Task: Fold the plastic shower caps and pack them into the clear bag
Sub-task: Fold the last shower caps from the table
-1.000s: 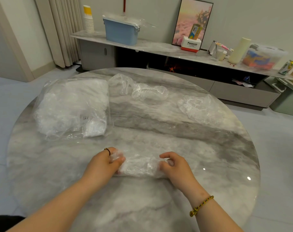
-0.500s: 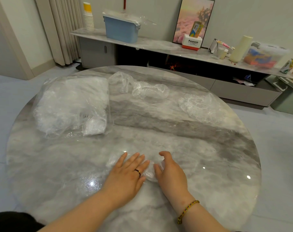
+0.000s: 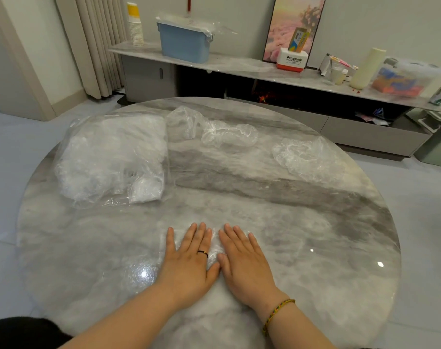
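I note left hand (image 3: 189, 263) and right hand (image 3: 244, 260) flat, fingers (image 3: 189, 235) straight, pressing a folded shower cap (image 3: 215, 248) onto the near worktop (image 3: 315, 248); clear bag (image 3: 108, 157) lies far left, well apart.

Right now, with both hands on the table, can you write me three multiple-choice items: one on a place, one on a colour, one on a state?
1. Where on the table does the bag lie?
A) left side
B) right side
C) under the hands

2. What colour is the box on the shelf?
A) red
B) blue
C) black

3. How are the left hand and right hand?
A) curled into fists
B) flat on the cap
C) raised in the air

Answers:
1 A, the bag lies to the left, beyond the hands.
2 B, its walls are light blue.
3 B, the fingers are straight and press the cap onto the table.
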Demonstrator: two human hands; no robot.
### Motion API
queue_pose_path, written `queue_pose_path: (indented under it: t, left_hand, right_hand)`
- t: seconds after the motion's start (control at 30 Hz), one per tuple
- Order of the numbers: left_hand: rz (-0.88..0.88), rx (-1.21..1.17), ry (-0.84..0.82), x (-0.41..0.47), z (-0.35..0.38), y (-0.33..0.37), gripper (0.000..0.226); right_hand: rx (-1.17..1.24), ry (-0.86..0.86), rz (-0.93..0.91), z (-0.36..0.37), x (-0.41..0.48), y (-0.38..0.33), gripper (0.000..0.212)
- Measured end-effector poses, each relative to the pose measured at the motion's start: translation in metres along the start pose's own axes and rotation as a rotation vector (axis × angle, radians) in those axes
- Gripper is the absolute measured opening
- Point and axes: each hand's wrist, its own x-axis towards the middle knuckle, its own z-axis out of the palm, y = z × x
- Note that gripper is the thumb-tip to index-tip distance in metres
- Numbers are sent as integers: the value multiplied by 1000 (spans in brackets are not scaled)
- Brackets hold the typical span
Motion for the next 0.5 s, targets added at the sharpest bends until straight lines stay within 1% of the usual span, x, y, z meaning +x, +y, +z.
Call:
queue_pose_path:
  t: [0.07, 0.1, 0.13, 0.17, 0.23, 0.27, 0.3, 0.33, 0.37, 0.43, 0.47, 0.5]
  left_hand:
    - [-18, -19, -37, 0, 1, -1, 85]
    - [-40, -35, -36, 0, -1, 0, 85]
    - [-53, -34, -43, 0, -1, 0, 86]
    - [-55, -26, -57, 0, -2, 1, 89]
    - [-47, -20, -93, 2, -2, 0, 100]
    - [-52, -31, -113, 3, -4, 1, 104]
    - [-61, -51, -135, 2, -7, 2, 101]
    - [-76, -85, -150, 2, -10, 1, 91]
    - [-98, -129, -152, 2, -15, 0, 77]
    - [-134, -180, -70, 4, -24, -3, 54]
    - [-142, -181, -16, 6, -27, -4, 47]
    - [-149, -175, 16, 9, -31, -5, 44]
  right_hand:
    - [64, 58, -87, 2, 6, 5, 102]
    - [107, 9, -104, 1, 4, 6, 112]
    - [116, -16, -125, -3, 3, 6, 117]
    - [113, -28, -126, -5, 3, 6, 116]
    - [154, -45, -98, -5, 3, 6, 108]
    - [176, -52, -94, -8, 2, 4, 97]
    - [217, -42, -64, -10, 0, 3, 81]
    - [271, -28, -19, -11, -2, 4, 65]
    - [318, 17, 51, -14, -3, 6, 56]
    - [324, 118, 221, -22, -7, 13, 56]
    - [310, 135, 296, -27, -7, 18, 56]
    - [306, 117, 350, -31, -7, 23, 55]
